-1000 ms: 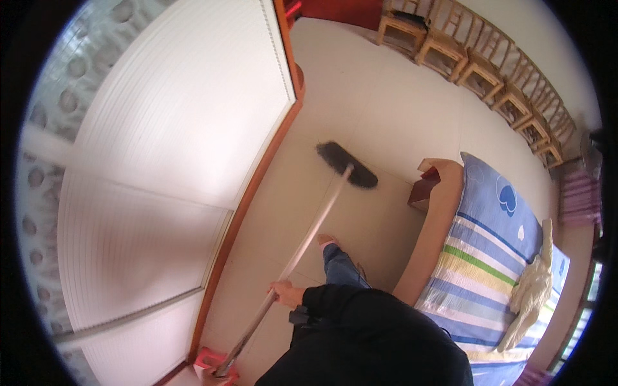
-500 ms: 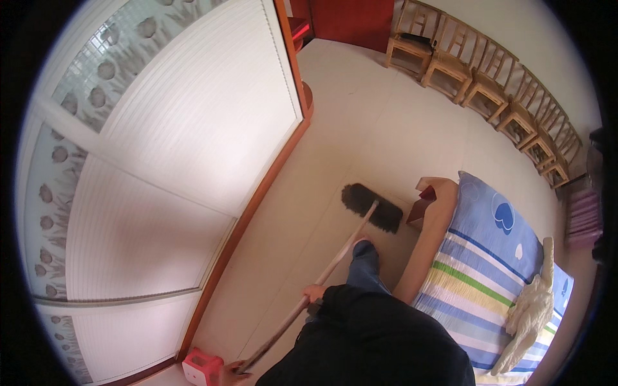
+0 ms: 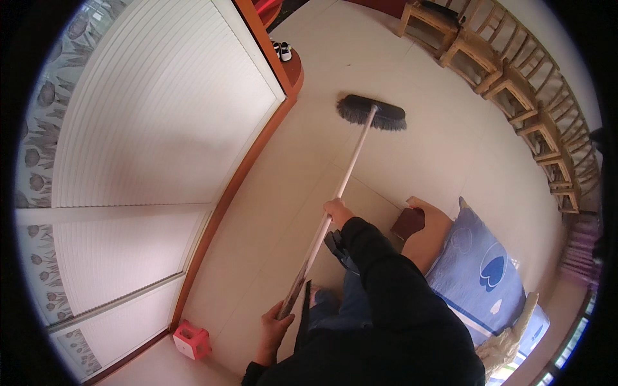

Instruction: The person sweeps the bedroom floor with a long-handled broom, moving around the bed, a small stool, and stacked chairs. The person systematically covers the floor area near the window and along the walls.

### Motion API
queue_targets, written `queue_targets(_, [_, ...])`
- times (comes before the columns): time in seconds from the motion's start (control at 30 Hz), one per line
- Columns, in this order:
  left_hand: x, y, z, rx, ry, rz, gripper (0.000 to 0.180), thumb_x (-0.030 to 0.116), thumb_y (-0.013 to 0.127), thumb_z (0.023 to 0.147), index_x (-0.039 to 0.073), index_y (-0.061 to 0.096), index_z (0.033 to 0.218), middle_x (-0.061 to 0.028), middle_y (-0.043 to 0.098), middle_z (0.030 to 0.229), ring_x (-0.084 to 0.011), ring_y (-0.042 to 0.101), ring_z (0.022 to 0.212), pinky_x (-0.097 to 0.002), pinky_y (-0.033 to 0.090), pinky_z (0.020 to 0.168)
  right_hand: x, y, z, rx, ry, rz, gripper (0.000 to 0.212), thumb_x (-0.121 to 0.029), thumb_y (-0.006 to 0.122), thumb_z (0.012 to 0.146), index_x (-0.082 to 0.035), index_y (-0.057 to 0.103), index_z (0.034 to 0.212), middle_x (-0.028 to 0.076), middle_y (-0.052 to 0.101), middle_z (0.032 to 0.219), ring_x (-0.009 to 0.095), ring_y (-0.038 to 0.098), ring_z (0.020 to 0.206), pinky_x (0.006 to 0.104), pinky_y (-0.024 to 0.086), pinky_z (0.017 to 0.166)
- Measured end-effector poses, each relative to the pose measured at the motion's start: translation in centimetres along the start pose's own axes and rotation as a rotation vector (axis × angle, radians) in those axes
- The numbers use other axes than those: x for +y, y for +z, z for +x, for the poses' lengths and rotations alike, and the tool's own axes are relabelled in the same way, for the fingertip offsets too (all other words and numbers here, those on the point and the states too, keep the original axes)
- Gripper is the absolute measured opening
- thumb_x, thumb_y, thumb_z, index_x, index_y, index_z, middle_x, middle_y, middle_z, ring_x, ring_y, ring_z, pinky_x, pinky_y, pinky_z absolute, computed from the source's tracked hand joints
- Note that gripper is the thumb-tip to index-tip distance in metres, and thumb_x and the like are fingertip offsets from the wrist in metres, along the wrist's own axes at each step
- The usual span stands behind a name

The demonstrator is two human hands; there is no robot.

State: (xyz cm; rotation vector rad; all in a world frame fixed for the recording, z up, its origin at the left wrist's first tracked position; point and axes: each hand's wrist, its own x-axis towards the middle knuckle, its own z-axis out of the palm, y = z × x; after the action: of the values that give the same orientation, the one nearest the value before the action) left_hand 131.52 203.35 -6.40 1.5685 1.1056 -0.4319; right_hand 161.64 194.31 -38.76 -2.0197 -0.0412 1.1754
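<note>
floor (image 3: 412,83): pale tiles, wooden chairs (image 3: 515,71) along the wall.
broom (image 3: 371,112): head far out on the tiles.
right hand (image 3: 336,211): fingers wrapped mid-handle.
left hand (image 3: 275,325): clenched on handle end.
risk: a long stroke could knock the chairs.

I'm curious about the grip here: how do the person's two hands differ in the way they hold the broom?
The right hand grips the broom handle about midway along, arm stretched forward; the left hand holds the handle's near end, close to the body. The right hand is nearer the dark brush head; the left hand is nearer the pink box on the floor. Both are bare and closed around the same handle.
</note>
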Motion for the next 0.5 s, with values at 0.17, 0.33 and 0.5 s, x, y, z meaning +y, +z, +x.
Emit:
queue_targets(0.17, [-0.3,0.6,-1.6,-0.001,-0.020,0.100,0.044,0.011,0.064,0.066,0.003,0.053,0.108,0.0024,0.049,0.060,-0.0053,0.042,0.047,-0.0212,0.035,0.042,-0.8,2.9,-1.1,0.032,0.194,0.648,0.018,-0.013,0.060,0.067,-0.006,0.048,0.078,0.004,0.048,0.068,0.016,0.048,0.057,0.0353,0.038,0.043])
queue_targets(0.33, [-6.7,-5.2,-9.0,0.051,-0.041,-0.207,0.043,0.006,0.066,0.066,0.002,0.054,0.107,0.0033,0.049,0.062,-0.0045,0.044,0.051,-0.0209,0.037,0.044,-3.3,8.2,-13.6,-0.265,0.131,0.714,0.012,-0.012,0.054,0.075,-0.005,0.045,0.079,0.007,0.047,0.068,0.017,0.049,0.058,0.0315,0.042,0.051])
queue_targets(0.5, [-9.8,-11.0,-16.6,0.012,-0.103,0.041,0.040,0.005,0.063,0.069,-0.004,0.051,0.106,-0.0051,0.054,0.076,-0.0127,0.052,0.067,-0.0244,0.043,0.061,-3.2,13.8,-19.8,-0.624,0.561,0.747,0.011,-0.008,0.057,0.068,-0.004,0.047,0.064,0.011,0.049,0.066,0.025,0.051,0.059,0.0404,0.043,0.054])
